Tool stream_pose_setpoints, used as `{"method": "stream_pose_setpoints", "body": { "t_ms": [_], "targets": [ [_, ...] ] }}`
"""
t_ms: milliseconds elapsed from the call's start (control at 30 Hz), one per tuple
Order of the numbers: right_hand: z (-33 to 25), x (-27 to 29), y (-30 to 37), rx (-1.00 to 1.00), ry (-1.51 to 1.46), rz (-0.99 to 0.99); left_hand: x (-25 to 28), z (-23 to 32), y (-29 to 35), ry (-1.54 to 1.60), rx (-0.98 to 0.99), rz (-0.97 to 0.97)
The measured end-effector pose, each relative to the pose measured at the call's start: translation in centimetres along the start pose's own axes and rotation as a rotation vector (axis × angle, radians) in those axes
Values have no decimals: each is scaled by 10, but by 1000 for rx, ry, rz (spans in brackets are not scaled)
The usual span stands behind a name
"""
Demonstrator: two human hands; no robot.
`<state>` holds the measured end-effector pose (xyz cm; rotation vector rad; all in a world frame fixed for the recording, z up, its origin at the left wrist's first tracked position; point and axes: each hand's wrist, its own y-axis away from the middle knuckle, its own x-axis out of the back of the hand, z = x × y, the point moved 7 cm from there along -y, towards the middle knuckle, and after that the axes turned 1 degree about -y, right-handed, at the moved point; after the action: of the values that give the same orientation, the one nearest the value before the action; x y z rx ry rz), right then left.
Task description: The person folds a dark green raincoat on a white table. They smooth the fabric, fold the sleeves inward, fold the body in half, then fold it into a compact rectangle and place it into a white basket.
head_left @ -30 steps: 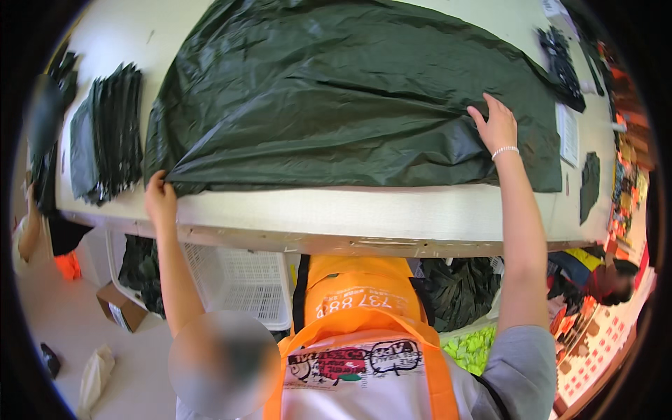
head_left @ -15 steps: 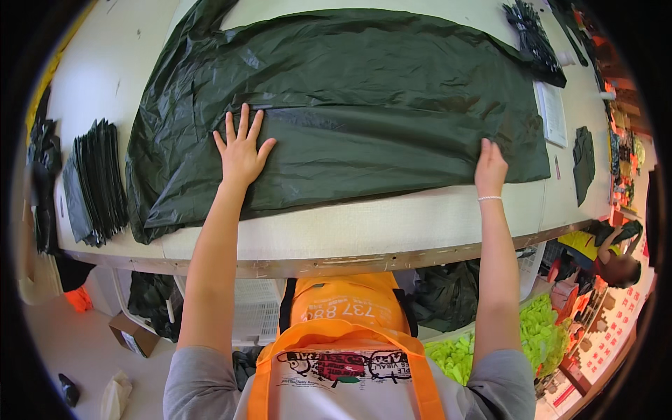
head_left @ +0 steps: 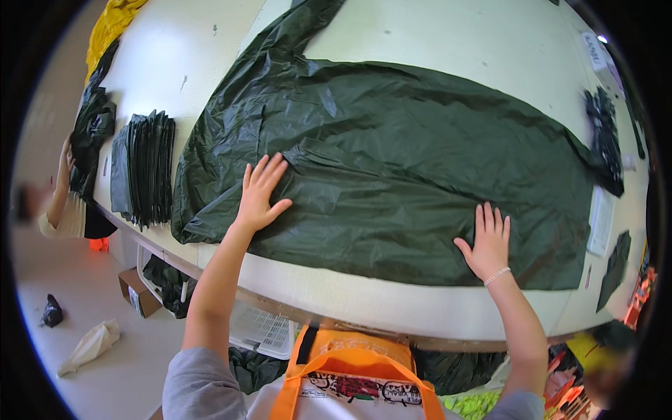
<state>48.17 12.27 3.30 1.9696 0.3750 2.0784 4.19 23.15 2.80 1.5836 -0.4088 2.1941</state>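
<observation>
A large piece of shiny dark green waterproof cloth (head_left: pixel 434 133) lies spread over the white table (head_left: pixel 420 304), wrinkled on top. A narrow, sleeve-like part of it runs off toward the far left. My left hand (head_left: pixel 259 199) rests on the cloth's left half, fingers stretched and thumb out. On the nearer right part my right hand (head_left: pixel 488 245) is pressed flat with its fingers apart. Low creases run across the cloth between the two hands. Neither hand grips anything.
Left of the cloth stands a stack of folded dark green pieces (head_left: pixel 143 171). Beyond it, another person's hand (head_left: pixel 68 155) touches dark fabric (head_left: pixel 92 133). At the right lie a dark bundle (head_left: pixel 605 133) and a white pad (head_left: pixel 600 220). A cardboard box (head_left: pixel 140 294) sits below the table.
My right hand has let go of the cloth's near right part and now lies flat on it. The view has shifted, bringing another person into sight at the left.
</observation>
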Motion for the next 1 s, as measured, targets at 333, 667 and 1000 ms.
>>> {"method": "stream_pose_setpoints", "body": {
  "t_ms": [333, 667, 1000],
  "targets": [
    [127, 83, -265, -29, 274, 210, 48, -228, -240, 1, 562, 205],
    [245, 99, -144, -135, 432, 110, 85, -169, -197, -277, 414, 235],
    [238, 35, 158, -234, 283, 412, 85, -90, 149, -359, 68, 420]
  ]
}}
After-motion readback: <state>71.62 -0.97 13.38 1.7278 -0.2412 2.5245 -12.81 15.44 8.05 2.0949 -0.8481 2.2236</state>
